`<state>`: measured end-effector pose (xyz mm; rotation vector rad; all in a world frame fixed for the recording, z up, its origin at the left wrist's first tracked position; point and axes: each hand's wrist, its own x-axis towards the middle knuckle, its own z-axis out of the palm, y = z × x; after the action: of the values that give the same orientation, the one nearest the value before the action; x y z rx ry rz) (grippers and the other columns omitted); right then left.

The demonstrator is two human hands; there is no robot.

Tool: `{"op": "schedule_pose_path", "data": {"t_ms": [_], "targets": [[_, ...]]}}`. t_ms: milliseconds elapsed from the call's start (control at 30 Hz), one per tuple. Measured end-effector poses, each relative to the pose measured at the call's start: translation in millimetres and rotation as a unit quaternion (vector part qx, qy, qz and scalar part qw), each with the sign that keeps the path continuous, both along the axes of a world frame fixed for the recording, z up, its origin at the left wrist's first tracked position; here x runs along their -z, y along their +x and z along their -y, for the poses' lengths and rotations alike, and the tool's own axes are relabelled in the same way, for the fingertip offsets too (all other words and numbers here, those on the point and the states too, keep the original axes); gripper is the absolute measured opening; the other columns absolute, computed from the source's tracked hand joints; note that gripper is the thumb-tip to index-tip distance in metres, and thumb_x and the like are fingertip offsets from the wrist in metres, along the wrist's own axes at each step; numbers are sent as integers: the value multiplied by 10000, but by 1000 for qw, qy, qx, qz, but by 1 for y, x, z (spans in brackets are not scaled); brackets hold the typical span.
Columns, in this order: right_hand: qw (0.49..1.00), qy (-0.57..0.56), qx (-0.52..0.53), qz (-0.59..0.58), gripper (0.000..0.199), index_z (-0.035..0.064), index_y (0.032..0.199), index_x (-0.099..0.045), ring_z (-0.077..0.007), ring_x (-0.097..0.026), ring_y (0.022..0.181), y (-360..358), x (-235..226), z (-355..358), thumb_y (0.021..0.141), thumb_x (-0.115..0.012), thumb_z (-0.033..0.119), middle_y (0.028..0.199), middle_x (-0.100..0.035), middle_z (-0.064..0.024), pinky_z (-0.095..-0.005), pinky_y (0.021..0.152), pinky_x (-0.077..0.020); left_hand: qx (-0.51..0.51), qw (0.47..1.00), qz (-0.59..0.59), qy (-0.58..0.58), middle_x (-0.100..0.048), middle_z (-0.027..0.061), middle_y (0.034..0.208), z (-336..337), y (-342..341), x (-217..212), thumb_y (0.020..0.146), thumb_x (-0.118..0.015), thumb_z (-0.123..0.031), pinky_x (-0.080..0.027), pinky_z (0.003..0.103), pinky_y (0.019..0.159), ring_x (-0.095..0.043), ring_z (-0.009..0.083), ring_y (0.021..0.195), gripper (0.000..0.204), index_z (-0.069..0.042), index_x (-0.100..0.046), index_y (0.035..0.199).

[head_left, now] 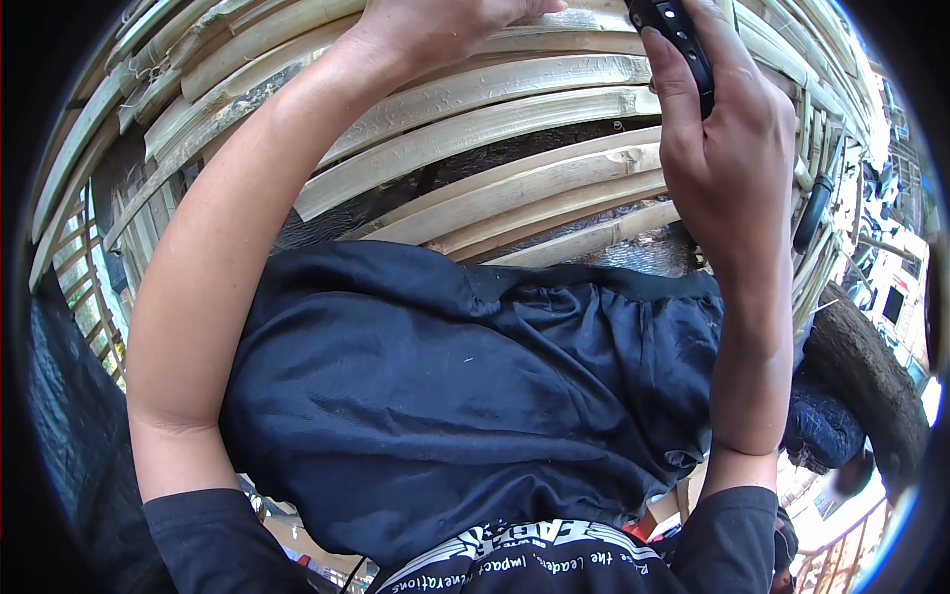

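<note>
At the top right, my right hand [727, 148] is closed round a black handle with silver rivets [679, 32], which looks like a knife's. The thumb lies along its side, and whatever the handle carries is beyond the upper edge. My left hand [435, 28] reaches in at the top middle, just over the bamboo strips [515, 99]. Most of its fingers are cut off by the picture's edge, so its grip cannot be made out. Pale split bamboo strips run side by side under both hands, with dark gaps between some of them.
Dark blue cloth [465, 386] covers my lap, close against the nearest strips. A thick brown log [861, 376] slants at the right, near a dark bundle [823, 426]. A black cylindrical thing [813, 210] is by the strips' right end. Dark sheeting [79, 396] hangs at the left.
</note>
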<state>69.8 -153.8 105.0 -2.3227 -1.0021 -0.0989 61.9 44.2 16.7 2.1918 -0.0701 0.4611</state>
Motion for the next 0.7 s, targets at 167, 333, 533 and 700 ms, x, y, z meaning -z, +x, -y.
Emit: {"op": "schedule_pose_path", "data": {"t_ms": [167, 333, 533, 700], "targets": [[995, 22, -61, 74, 341, -94, 1303, -568, -265, -685, 726, 12, 8, 5, 986, -559, 31, 892, -691, -230, -357, 678, -522, 5, 998, -64, -27, -738, 55, 762, 2, -1, -7, 841, -811, -137, -500, 303, 599, -618, 121, 620, 78, -68, -794, 874], [984, 72, -64, 151, 349, -107, 1300, -565, -282, -684, 709, 23, 28, 9, 976, -571, 22, 893, -691, -252, -369, 668, -522, -19, 996, -80, -16, -738, 57, 763, 9, 1, -18, 838, -809, -131, -514, 301, 616, -638, 126, 641, 88, -58, -792, 884], [998, 28, -34, 44, 340, -95, 1297, -582, -230, -646, 646, -4, -1, -4, 978, -568, 20, 807, -675, -190, -349, 610, -496, -13, 999, -47, -6, -738, 63, 766, 3, 4, -4, 840, -806, -135, -519, 309, 624, -647, 140, 647, 91, -59, -796, 888], [997, -57, -22, 47, 347, -90, 1308, -576, -205, -617, 618, 8, 7, 6, 989, -570, 48, 785, -662, -171, -327, 584, -477, 2, 1000, -6, -21, -737, 64, 763, -3, 8, 11, 841, -805, -141, -514, 310, 614, -642, 140, 640, 94, -57, -797, 882]]}}
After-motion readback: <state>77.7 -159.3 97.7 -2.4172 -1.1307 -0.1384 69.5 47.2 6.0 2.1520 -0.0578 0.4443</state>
